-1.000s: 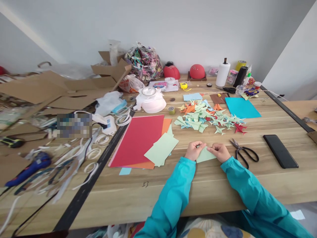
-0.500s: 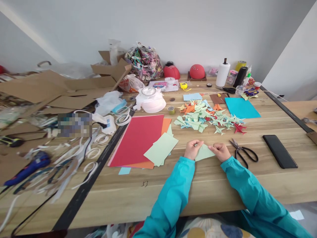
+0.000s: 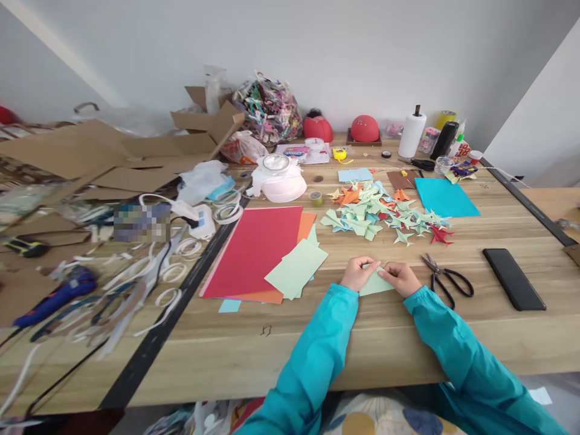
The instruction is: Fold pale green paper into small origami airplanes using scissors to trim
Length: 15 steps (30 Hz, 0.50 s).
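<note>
Between my hands is a sheet of pale green paper (image 3: 377, 284), folded at its top and partly hidden by my fingers. My left hand (image 3: 359, 274) pinches its upper left part, thumb and fingers closed. From the other side my right hand (image 3: 401, 278) grips the upper right part, also closed. Just beyond lies a heap of folded paper shapes (image 3: 362, 211), mostly pale green with some orange, red and blue. Left of my hands, flat pale green sheets (image 3: 296, 269) rest partly over a red sheet (image 3: 254, 251). Black-handled scissors (image 3: 446, 278) lie close to my right hand.
A black phone (image 3: 514, 278) lies at the right, and a turquoise sheet (image 3: 446, 196) behind it. Cords, white strips, a blue glue gun (image 3: 58, 296) and opened cardboard (image 3: 90, 151) clutter the left. Bottles (image 3: 412, 138) and red pincushions (image 3: 365, 128) stand along the wall.
My hands have drawn closer together at the top of the green paper, and my right fingers have shifted left. The whole view has moved slightly.
</note>
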### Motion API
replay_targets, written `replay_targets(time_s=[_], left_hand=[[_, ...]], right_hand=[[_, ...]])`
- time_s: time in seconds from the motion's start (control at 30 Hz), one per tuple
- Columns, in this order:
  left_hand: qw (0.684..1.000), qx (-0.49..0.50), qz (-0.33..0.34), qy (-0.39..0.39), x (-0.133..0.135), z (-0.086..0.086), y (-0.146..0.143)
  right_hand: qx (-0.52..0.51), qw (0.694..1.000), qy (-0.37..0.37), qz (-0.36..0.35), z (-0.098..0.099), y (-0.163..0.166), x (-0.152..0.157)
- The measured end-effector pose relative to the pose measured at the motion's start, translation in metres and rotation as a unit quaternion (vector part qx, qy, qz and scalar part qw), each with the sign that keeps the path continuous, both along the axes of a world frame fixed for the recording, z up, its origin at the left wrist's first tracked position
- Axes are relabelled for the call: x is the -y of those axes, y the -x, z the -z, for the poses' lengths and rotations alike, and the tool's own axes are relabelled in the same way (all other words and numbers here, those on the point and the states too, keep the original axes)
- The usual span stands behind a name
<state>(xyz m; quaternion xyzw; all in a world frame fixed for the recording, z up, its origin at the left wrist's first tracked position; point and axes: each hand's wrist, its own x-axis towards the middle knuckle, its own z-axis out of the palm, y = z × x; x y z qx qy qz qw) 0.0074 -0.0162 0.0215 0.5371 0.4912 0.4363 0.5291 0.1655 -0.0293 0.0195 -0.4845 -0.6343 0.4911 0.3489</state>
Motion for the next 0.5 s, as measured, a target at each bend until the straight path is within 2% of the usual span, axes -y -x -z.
replay_targets(time_s=[0.27, 0.5], left_hand=[[0.998, 0.049, 0.022, 0.041, 0.0026, -0.0026, -0.0004], [0.999, 0.027, 0.014, 0.015, 0.0015, 0.0002, -0.0021]], right_hand=[[0.022, 0.999, -0.013, -0.033, 0.0018, -0.0036, -0.0004], [0.05, 0.997, -0.028, -0.046, 0.0018, -0.0032, 0.0003]])
